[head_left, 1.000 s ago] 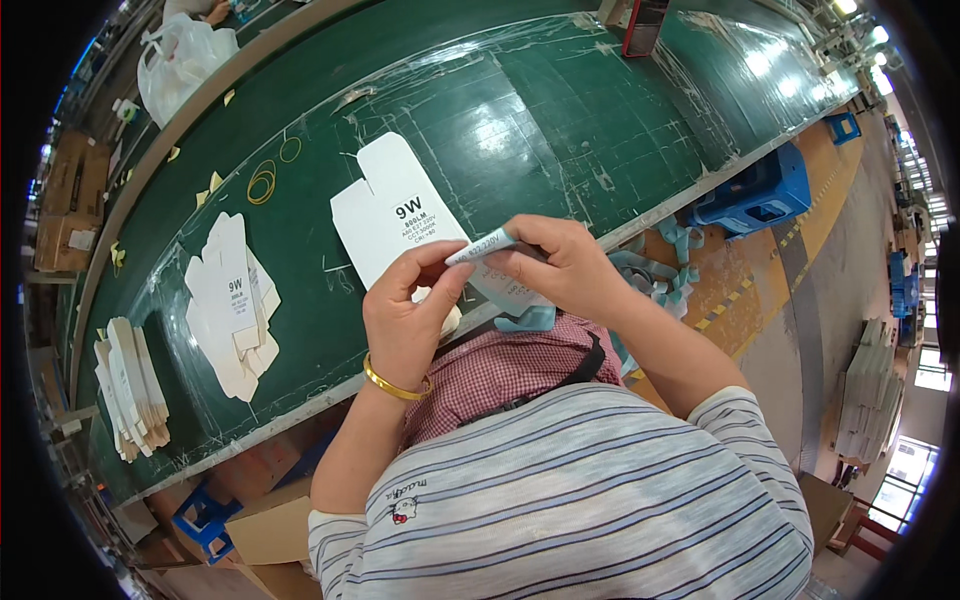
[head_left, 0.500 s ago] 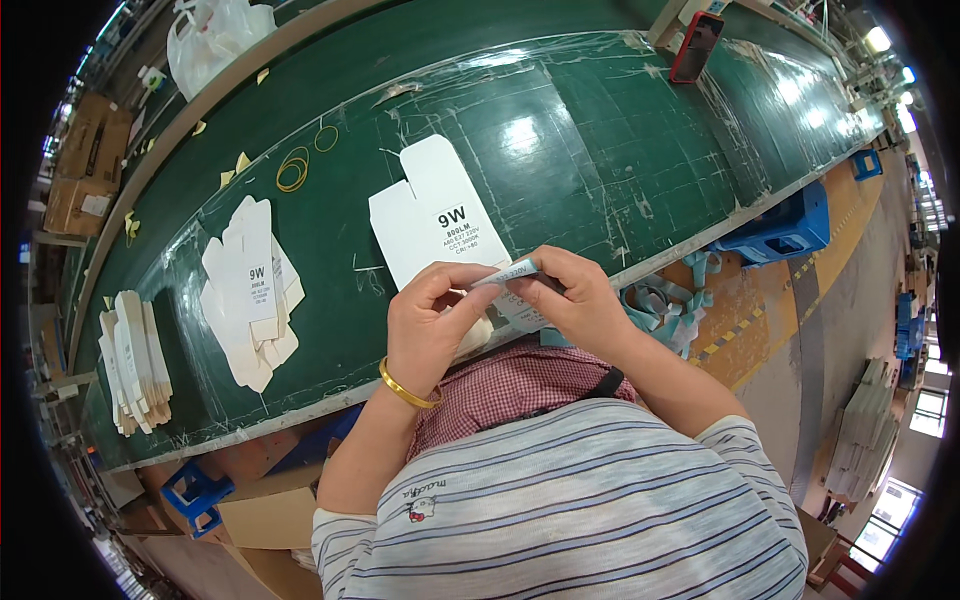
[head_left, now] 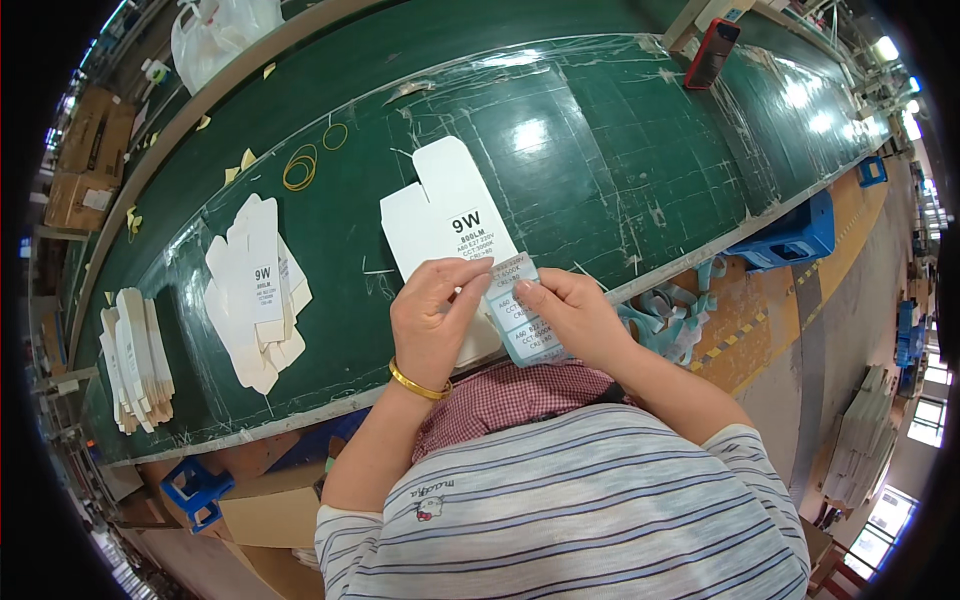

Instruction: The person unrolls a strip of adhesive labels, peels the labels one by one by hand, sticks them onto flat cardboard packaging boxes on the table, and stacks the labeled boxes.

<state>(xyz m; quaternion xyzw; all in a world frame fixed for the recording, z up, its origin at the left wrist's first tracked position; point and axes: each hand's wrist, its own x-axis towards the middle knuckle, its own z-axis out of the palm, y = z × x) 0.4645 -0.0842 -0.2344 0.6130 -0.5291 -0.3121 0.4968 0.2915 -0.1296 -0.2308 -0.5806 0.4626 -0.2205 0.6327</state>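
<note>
My right hand (head_left: 578,310) pinches a strip of printed labels (head_left: 528,338) on pale blue-green backing, thumb on its face. The strip hangs down toward my lap. My left hand (head_left: 432,308), with a gold bangle at the wrist, is closed in a pinch at the strip's upper left edge. What lies between its fingertips is too small to tell. Just beyond both hands a flat, unfolded white carton (head_left: 438,210) lies on the green table, bearing a printed label; its near end is partly behind my hands.
On the left lie a fanned pile of flat white cartons (head_left: 258,290) and another stack (head_left: 138,360). Yellow rubber bands (head_left: 299,167) lie farther back. A red-edged phone (head_left: 712,53) leans at the far right. Used backing strips (head_left: 668,318) hang past the table edge near a blue stool (head_left: 795,235).
The label strip has turned to face up and now shows more of its length. My hands have moved slightly apart, the left fingertips now at the strip's edge.
</note>
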